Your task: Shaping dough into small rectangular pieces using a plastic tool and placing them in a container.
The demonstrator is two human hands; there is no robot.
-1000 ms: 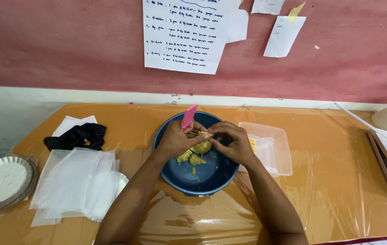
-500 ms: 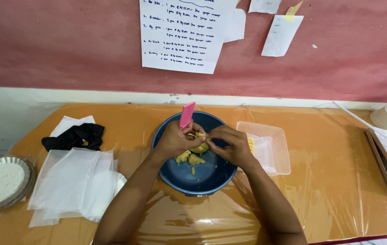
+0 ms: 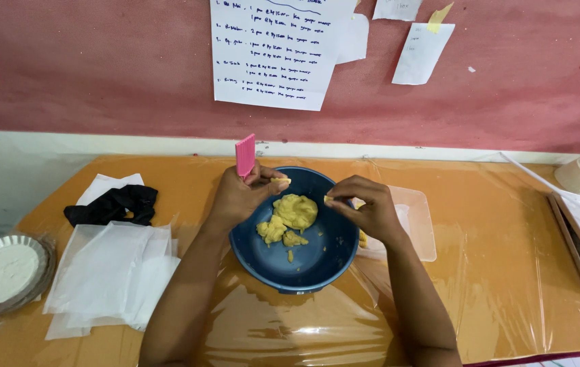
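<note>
Left hand: clamped on pink comb-like tool, held upright over rim of blue bowl; fingertips pinching small yellow dough bit. Right hand: thumb and forefinger pressed together, apparently on 1 tiny dough crumb. Main dough lump: inside bowl, between both hands, on orange table.
</note>
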